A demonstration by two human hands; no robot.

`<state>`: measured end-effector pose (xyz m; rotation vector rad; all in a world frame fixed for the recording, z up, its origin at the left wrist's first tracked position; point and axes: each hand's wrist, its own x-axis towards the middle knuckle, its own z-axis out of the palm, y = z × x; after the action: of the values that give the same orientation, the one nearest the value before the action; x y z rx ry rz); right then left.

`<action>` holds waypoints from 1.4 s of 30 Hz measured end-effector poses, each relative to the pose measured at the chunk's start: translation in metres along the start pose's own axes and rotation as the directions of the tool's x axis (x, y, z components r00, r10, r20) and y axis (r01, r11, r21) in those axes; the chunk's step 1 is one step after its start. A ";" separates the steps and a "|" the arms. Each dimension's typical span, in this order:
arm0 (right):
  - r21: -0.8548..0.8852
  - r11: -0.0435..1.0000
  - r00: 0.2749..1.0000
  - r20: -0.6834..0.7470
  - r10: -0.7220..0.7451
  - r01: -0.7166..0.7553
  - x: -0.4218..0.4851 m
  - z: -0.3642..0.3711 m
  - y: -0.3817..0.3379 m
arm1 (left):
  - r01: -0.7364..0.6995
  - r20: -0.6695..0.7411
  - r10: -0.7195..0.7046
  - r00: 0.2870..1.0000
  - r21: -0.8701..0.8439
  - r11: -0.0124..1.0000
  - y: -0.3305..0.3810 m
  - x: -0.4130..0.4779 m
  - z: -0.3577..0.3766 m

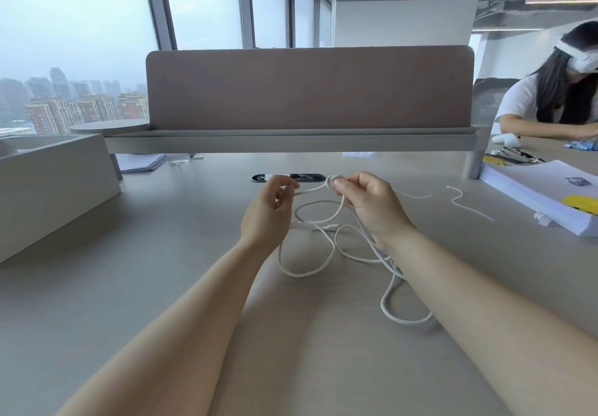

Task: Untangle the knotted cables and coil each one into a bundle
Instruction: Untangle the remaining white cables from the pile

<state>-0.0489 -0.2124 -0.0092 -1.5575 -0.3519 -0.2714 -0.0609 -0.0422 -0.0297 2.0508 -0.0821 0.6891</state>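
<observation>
Your two bare forearms reach out over the grey table (pixel 145 286), and between them a white cable (pixel 304 274) lies in loose, crossing loops on the tabletop, one loop curling out just beside your right forearm. Your right hand (pixel 372 203) is raised above the table with its fingertips pinching a small knot (pixel 333 181) in that cable. Your left hand (pixel 268 211) is up beside it, fingers curled, thumb and fingertips pinching the strand that runs out of the knot (the exact contact point is partly hidden by the fingers). From the knot the cable hangs down to the loops below. A thinner white cord (pixel 467 205) lies well apart to the right, near a stack of paper (pixel 530 189). Beyond your hands stands a brown divider panel (pixel 307 89), and another person (pixel 530 98) sits at the far right.
</observation>
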 end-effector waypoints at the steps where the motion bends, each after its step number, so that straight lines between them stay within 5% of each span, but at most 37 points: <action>1: -0.001 1.000 1.000 0.007 -0.005 0.005 0.000 0.001 -0.001 | -0.002 -0.006 0.002 1.000 0.022 1.000 0.000 0.000 0.000; 6: -0.046 0.999 0.999 0.044 -0.010 0.013 -0.004 0.003 -0.003 | -0.092 0.036 0.103 0.994 -0.226 0.970 0.008 -0.004 0.003; 10: -0.047 0.998 0.995 0.089 -0.034 0.038 -0.007 0.004 -0.004 | -0.152 0.092 0.175 0.980 -0.219 0.964 0.012 -0.008 0.009; 16: 0.051 0.995 0.981 0.181 0.076 -0.086 -0.008 0.004 -0.001 | -0.017 -0.035 0.004 0.999 -0.379 0.925 0.017 -0.004 0.004; 29: 0.071 0.997 0.997 0.078 0.015 -0.021 -0.012 0.013 -0.005 | -0.012 0.097 0.044 0.994 -0.303 0.953 0.019 -0.007 0.010; 35: -0.022 0.999 0.988 0.151 0.036 -0.033 -0.011 0.008 -0.004 | -0.080 0.178 0.109 0.978 -0.162 0.984 0.013 -0.007 0.013; 42: -0.023 1.000 0.990 0.138 0.018 -0.015 -0.010 0.005 -0.005 | -0.025 0.204 0.103 0.974 -0.351 0.936 0.020 -0.009 0.007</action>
<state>-0.0600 -0.2080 -0.0083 -1.6039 -0.4454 -0.1545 -0.0722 -0.0614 -0.0217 1.7796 -0.3750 0.4469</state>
